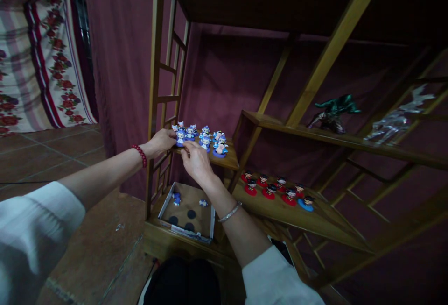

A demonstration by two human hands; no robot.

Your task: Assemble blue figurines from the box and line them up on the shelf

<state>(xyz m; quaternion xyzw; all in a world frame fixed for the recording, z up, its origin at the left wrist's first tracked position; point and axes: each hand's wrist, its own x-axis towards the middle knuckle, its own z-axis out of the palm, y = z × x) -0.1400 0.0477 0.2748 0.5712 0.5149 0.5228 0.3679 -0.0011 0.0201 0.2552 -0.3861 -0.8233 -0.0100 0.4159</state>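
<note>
Several small purple-and-white cartoon figurines on round bases stand in rows on a wooden shelf. My left hand (163,142) reaches in from the left, its fingers bent against the side of the front-left figurine (180,138). From the front, my right hand (198,161) has its thumb and fingers closed at the base of that same figurine, partly covering it. Just right of my right hand are another front-row figurine (205,143) and one on a purple base (220,149).
Below, a shallow cardboard box (199,235) holds two small purple pieces and dark discs. Black-and-red figurines (269,191) line a lower shelf to the right. A green dragon-like figure (336,111) and a clear figure (395,118) occupy the upper shelf. A lattice side frame (156,62) rises at left.
</note>
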